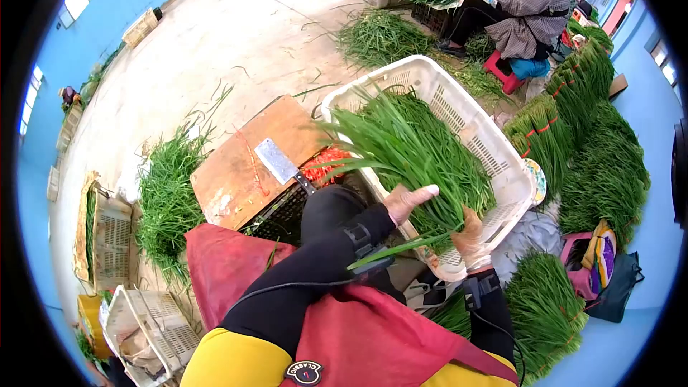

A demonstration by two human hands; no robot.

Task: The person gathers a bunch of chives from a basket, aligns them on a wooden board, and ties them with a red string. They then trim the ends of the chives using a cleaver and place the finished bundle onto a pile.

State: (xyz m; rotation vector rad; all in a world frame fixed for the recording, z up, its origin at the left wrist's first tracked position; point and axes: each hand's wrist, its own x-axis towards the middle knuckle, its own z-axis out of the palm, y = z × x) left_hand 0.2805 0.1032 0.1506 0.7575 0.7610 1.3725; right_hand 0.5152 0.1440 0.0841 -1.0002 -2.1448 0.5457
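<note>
The left hand clasps a bunch of green chives, fingers wrapped beneath it and thumb stretched out along it. The right hand is closed round the stalk ends. The bunch is held over the white basket, near a cleaver lying on a wooden board.

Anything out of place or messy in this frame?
Two things. Loose chive leaves lie strewn over the concrete floor, outside any crate. The cleaver lies on the wooden board with its handle overhanging the edge. The left hand and right hand grip a chive bunch normally.
</note>
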